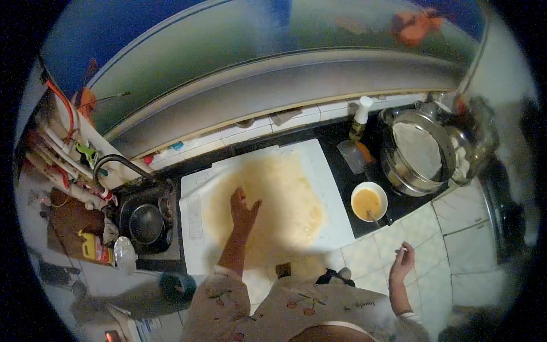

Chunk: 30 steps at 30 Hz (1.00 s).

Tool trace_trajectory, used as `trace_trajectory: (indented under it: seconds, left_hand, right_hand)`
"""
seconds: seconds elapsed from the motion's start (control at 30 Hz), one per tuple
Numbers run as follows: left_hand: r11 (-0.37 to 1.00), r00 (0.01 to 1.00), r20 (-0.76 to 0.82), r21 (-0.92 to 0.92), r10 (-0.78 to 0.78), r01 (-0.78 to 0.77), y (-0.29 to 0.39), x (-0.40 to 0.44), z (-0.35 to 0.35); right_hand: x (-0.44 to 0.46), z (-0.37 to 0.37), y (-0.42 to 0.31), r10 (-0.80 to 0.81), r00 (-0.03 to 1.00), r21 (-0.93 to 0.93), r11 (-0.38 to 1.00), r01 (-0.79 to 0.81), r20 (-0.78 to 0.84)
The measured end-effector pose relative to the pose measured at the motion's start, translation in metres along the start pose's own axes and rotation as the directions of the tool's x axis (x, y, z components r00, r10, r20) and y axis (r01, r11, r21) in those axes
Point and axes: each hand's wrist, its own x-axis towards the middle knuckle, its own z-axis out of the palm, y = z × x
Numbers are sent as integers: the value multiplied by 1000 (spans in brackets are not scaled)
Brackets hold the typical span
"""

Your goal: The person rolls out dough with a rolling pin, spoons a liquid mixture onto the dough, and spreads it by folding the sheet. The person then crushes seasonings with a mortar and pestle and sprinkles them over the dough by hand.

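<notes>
My left hand (244,210) is over a wide, thin, yellowish sheet of dough (290,199) spread on a white board (194,251). Its thumb and fingers are apart and nothing shows between them; whether it touches the dough is unclear. Off to the right, my right hand (403,259) hangs beyond the counter's front edge, above the floor tiles, with its fingers loosely curled and nothing visible in it. Between that hand and the steamer stands a white bowl (383,196) of orange-yellow liquid with a utensil in it.
A metal steamer pot (419,151) stands at the right, with a white-capped bottle (360,118) and a clear packet (353,157) beside it. On the left are a sink with a dark pan (146,223), a black faucet (122,159) and a yellow bottle (88,246).
</notes>
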Motion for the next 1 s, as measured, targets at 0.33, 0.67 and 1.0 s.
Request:
trace_trajectory:
  seconds: [0.33, 0.67, 1.0]
  left_hand:
    - [993, 975, -184, 18, 121, -120, -32, 247, 54]
    - [916, 926, -280, -239, 254, -324, -58, 289, 92]
    - [829, 967, 253, -547, 32, 116, -10, 230, 52]
  right_hand:
    - [-57, 215, -150, -251, 809, 141, 968, 208, 532]
    - [-87, 210, -138, -59, 849, -42, 995, 95, 526]
    - [-79, 223, -140, -86, 812, -16, 993, 117, 578]
